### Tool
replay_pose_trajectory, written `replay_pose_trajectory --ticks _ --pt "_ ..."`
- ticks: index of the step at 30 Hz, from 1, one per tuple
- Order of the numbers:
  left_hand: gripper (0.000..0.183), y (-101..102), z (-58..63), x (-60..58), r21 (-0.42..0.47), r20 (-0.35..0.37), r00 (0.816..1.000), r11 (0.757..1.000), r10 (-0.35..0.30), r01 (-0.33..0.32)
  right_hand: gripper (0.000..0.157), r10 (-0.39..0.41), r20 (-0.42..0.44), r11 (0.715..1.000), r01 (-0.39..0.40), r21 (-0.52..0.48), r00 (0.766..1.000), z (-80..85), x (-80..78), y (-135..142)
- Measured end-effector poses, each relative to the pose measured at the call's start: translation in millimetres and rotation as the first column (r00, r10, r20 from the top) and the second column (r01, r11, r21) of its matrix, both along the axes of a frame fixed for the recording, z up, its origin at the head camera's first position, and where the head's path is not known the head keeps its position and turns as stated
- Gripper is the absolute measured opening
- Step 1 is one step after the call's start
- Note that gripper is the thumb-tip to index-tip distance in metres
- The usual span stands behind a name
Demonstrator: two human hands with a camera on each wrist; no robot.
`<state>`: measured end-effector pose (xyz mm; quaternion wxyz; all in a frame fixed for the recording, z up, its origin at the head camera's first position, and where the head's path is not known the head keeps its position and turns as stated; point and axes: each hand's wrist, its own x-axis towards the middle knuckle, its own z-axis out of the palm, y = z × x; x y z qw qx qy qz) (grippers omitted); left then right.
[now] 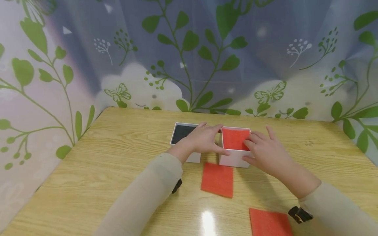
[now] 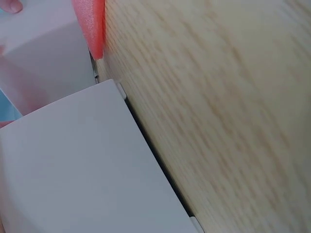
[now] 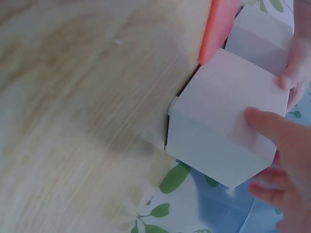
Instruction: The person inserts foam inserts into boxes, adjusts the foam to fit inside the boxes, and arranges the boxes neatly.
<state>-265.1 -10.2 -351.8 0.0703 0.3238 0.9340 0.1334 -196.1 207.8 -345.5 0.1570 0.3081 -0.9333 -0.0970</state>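
A white open-topped box (image 1: 234, 159) stands on the table with a red square pad (image 1: 234, 139) inside it. My left hand (image 1: 202, 139) spans the box's left side, thumb at the front corner and a fingertip at the back corner. From the right, my right hand (image 1: 268, 155) holds the same box. Its thumb (image 3: 265, 121) lies against the front wall, and a bent finger reaches over the right rim to the red pad. Beside them, partly behind my left hand and wrist, is a second white box (image 2: 92, 160) filled with black pads (image 1: 182, 132).
One loose red pad (image 1: 217, 180) lies on the wooden table (image 1: 112, 170) just in front of the boxes. Another red pad (image 1: 268, 224) is nearer me, by my right sleeve. A leaf-patterned curtain (image 1: 206, 65) hangs behind the table's far edge.
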Motion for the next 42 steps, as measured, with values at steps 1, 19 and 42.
replay_pose_trajectory --ticks 1,19,42 --pt "0.101 0 -0.2 -0.2 0.001 -0.002 1.000 1.000 0.000 0.000 0.058 -0.030 0.028 0.999 0.030 0.026 0.999 1.0 -0.7 -1" --pt "0.099 -2 2.4 0.5 0.003 -0.017 1.000 1.000 -0.002 0.002 0.080 0.023 0.215 0.994 0.001 -0.108 0.976 -1.5 -21.5 -13" --pt "0.100 -4 2.7 1.4 -0.008 -0.014 1.000 1.000 -0.025 0.025 0.061 0.244 0.313 0.945 -0.153 -0.288 0.918 -6.5 -23.3 -24"
